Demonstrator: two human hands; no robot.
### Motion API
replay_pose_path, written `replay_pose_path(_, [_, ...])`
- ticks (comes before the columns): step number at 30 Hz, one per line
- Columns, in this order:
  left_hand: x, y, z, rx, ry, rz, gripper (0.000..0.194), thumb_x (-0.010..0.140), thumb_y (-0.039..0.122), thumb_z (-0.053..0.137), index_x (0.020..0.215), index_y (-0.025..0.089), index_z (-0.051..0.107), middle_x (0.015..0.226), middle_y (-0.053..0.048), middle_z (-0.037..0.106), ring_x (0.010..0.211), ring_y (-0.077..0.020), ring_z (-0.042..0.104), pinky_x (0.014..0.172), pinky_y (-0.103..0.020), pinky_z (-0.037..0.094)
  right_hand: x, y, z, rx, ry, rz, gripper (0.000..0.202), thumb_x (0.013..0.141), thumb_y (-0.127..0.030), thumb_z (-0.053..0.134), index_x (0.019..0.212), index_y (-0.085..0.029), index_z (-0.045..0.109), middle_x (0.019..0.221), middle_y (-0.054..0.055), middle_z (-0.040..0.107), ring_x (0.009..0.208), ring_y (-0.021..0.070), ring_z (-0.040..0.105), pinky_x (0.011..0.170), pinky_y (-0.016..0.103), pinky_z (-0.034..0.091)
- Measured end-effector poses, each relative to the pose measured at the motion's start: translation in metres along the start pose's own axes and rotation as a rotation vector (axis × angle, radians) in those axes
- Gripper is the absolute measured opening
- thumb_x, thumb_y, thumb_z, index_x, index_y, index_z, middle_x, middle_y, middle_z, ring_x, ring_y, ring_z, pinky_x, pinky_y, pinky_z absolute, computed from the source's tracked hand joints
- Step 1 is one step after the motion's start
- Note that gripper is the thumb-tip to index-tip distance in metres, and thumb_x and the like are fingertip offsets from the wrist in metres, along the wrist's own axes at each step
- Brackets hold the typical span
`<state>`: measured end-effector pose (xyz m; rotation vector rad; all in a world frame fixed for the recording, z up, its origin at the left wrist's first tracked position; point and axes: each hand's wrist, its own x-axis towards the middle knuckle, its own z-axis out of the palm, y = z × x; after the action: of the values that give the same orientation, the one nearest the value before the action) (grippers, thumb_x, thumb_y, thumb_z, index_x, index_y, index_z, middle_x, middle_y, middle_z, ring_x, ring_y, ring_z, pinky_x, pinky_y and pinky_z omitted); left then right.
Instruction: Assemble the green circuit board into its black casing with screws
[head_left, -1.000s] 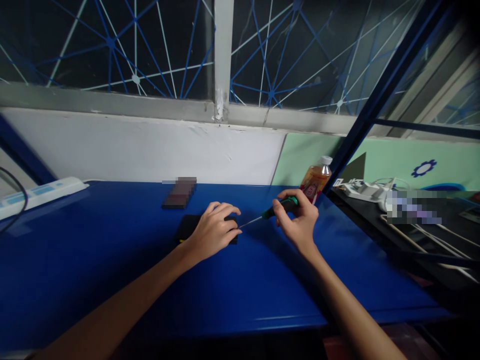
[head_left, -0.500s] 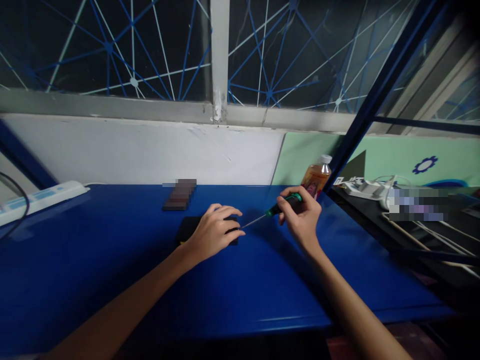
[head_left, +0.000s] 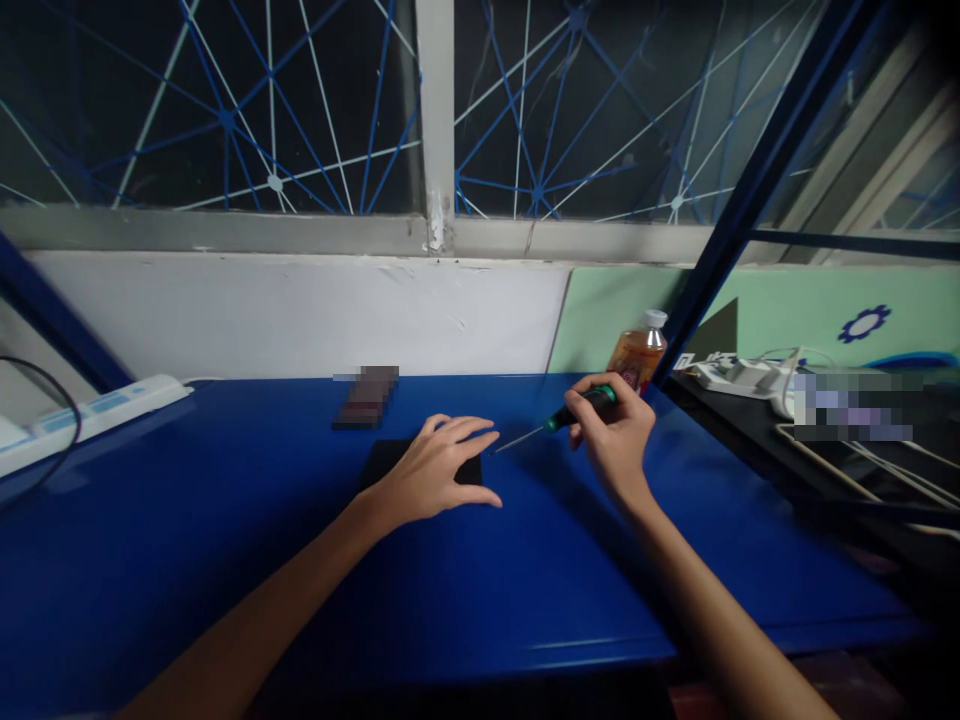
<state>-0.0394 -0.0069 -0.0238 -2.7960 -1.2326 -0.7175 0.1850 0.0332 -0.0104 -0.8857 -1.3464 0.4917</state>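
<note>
A flat, dark, rectangular object (head_left: 384,461) lies on the blue tabletop, partly hidden beneath my left hand (head_left: 435,465). That hand is over it with fingers spread and the thumb stretched toward the right; whether it touches the object I cannot tell. My right hand (head_left: 616,430) is closed around the black and green handle of a screwdriver (head_left: 583,408). Its thin metal shaft slants down to the left. The tip is just right of the dark object and my left fingertips, apart from both. Something tiny and dark shows at the tip, too small to name.
Behind the left hand lies a blurred-out dark slab (head_left: 367,400). A white power strip (head_left: 97,420) runs along the left edge. Behind my right hand stands a bottle of amber liquid (head_left: 637,352), beside a blue frame post (head_left: 727,215). Cables and plugs (head_left: 750,375) crowd the right-hand surface.
My left thumb and fingers have spread apart. The screwdriver has moved slightly right with my right hand, its tip now clear of the left fingertips. The view has shifted slightly.
</note>
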Motion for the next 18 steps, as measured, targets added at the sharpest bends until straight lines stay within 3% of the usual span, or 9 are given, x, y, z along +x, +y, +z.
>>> replay_pose_path(2, [-0.001,-0.005,-0.002,0.002,-0.066,-0.037,0.079,0.076,0.066,0.062,0.139,0.023,0.044,0.141,-0.013,0.049,0.129,-0.0315,0.043,0.105,-0.05,0.028,0.003,-0.001,-0.001,0.033,0.022,0.013,0.01,0.076,-0.027,0.066,0.076,-0.021,0.058,0.053,-0.007,0.052,0.032,0.01,0.048,0.031,0.023,0.037])
replay_pose_path(5, [-0.003,-0.012,-0.002,-0.009,-0.152,-0.109,0.085,0.077,0.066,0.061,0.144,0.021,0.036,0.142,-0.014,0.047,0.131,-0.0334,0.041,0.107,-0.051,0.024,0.005,-0.001,-0.002,0.05,0.041,0.018,0.011,0.075,-0.027,0.067,0.075,-0.02,0.058,0.051,-0.007,0.052,0.031,0.0097,0.047,0.029,0.022,0.036])
replay_pose_path(9, [-0.003,-0.014,-0.002,-0.043,-0.178,-0.148,0.079,0.077,0.064,0.061,0.14,0.021,0.043,0.134,-0.013,0.055,0.126,-0.0336,0.044,0.103,-0.049,0.03,0.005,0.001,-0.002,0.024,0.03,0.021,0.01,0.075,-0.026,0.066,0.075,-0.02,0.058,0.05,-0.008,0.05,0.031,0.009,0.047,0.031,0.022,0.036])
replay_pose_path(18, [0.0,-0.019,-0.004,-0.188,-0.113,-0.203,0.074,0.066,0.057,0.074,0.132,0.03,0.053,0.122,-0.008,0.061,0.115,-0.0308,0.051,0.096,-0.049,0.04,0.006,0.0,-0.001,0.038,0.016,0.029,0.011,0.076,-0.027,0.066,0.075,-0.019,0.058,0.049,-0.007,0.05,0.03,0.0085,0.048,0.03,0.021,0.036])
